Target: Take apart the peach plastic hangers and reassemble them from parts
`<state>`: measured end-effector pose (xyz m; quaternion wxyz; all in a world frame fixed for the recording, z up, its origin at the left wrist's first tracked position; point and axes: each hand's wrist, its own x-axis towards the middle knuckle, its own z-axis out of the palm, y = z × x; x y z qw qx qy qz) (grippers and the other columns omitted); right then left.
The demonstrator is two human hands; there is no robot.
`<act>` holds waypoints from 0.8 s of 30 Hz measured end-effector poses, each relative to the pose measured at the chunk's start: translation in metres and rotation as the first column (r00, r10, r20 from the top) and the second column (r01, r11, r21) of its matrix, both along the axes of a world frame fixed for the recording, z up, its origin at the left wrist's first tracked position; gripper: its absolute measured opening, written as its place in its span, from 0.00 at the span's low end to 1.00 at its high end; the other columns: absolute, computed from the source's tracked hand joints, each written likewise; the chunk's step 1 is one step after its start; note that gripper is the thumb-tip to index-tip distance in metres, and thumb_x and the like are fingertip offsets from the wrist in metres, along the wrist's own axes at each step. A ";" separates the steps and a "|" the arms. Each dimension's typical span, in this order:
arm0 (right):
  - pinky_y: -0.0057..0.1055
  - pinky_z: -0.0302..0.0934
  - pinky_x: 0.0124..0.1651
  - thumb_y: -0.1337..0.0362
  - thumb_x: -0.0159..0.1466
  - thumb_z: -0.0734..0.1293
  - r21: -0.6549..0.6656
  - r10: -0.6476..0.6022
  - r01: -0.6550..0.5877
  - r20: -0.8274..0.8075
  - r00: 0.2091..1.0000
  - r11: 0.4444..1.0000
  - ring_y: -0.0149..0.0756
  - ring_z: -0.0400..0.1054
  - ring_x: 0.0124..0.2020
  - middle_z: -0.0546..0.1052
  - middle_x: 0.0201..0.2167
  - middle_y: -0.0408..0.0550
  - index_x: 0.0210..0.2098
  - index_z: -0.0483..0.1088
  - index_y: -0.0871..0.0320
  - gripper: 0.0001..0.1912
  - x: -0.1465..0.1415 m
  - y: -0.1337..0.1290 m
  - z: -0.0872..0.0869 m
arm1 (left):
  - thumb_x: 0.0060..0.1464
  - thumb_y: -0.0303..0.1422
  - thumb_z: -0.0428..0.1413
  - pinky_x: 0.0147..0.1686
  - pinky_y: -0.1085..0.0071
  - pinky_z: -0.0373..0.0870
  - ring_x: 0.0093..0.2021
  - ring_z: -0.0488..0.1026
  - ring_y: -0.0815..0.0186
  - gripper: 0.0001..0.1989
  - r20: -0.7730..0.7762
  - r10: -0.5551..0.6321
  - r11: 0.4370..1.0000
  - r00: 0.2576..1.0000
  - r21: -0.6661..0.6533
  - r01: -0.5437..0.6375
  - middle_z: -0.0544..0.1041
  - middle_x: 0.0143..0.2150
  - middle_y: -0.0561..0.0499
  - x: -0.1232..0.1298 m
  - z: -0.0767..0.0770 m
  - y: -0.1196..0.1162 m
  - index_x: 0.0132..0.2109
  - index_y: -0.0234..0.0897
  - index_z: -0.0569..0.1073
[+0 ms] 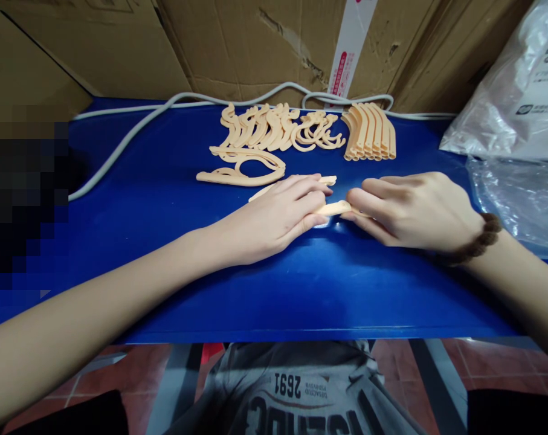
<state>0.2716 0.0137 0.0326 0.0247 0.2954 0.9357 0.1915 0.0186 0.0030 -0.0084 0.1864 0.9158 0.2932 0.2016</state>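
Note:
My left hand [296, 205] is closed on a peach-coloured plastic hanger part [335, 209], with the fingers bent over it and the thumb along the near side. From the right, my right hand [409, 208] pinches the same part at its other end between thumb and curled fingers. The fingers cover much of the part. Another peach strip [328, 180] shows beyond my left fingers, largely hidden under that hand. Just past the left hand lie folded hangers [241, 177] on the blue table [274, 290].
Toward the back lie a row of curved hanger arms [260, 128], a heap of hooks [319, 130] and a neat stack of arms [371, 133]. A white cable [142, 124] runs behind them. Cardboard boxes [255, 54] stand at the back; plastic bags [513, 96] lie right.

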 end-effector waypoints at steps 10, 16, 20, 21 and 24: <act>0.34 0.44 0.29 0.37 0.75 0.48 -0.099 0.129 -0.149 -0.185 0.974 0.984 0.34 0.60 0.22 0.69 0.20 0.45 0.26 0.66 0.56 0.36 0.007 0.010 -0.006 | 0.75 0.37 0.46 0.74 0.52 0.55 0.75 0.58 0.53 0.14 0.037 -0.082 0.996 0.996 -0.036 0.084 0.70 0.68 0.39 0.000 0.001 -0.003 0.50 0.34 0.73; 0.33 0.48 0.33 0.42 0.77 0.52 -0.250 0.255 -0.334 -0.301 0.919 0.909 0.30 0.55 0.21 0.68 0.19 0.42 0.22 0.61 0.56 0.34 0.005 0.011 -0.009 | 0.71 0.29 0.49 0.72 0.57 0.61 0.75 0.61 0.57 0.08 0.175 -0.012 0.990 0.985 -0.136 0.036 0.74 0.65 0.40 -0.001 0.004 -0.002 0.49 0.36 0.73; 0.34 0.48 0.33 0.35 0.72 0.56 -0.207 0.319 -0.397 -0.326 0.890 0.895 0.32 0.57 0.24 0.65 0.19 0.42 0.22 0.62 0.56 0.35 -0.001 0.004 -0.010 | 0.61 0.18 0.52 0.66 0.60 0.70 0.72 0.66 0.59 0.15 0.203 0.031 0.993 0.979 -0.122 -0.007 0.73 0.65 0.40 -0.003 0.005 0.002 0.51 0.35 0.73; 0.34 0.48 0.34 0.34 0.72 0.57 -0.196 0.332 -0.405 -0.321 0.887 0.893 0.33 0.57 0.25 0.65 0.20 0.42 0.22 0.63 0.56 0.35 -0.002 0.003 -0.011 | 0.60 0.18 0.52 0.61 0.64 0.74 0.71 0.67 0.60 0.16 0.211 0.037 0.991 0.977 -0.132 -0.009 0.73 0.65 0.40 -0.004 0.005 0.003 0.52 0.36 0.73; 0.36 0.49 0.36 0.34 0.71 0.58 -0.171 0.349 -0.410 -0.299 0.888 0.896 0.36 0.59 0.29 0.68 0.24 0.45 0.24 0.65 0.56 0.34 -0.006 0.000 -0.012 | 0.61 0.18 0.53 0.51 0.69 0.78 0.68 0.68 0.61 0.16 0.204 0.050 0.989 0.978 -0.148 -0.019 0.72 0.65 0.39 -0.006 0.005 0.005 0.52 0.36 0.73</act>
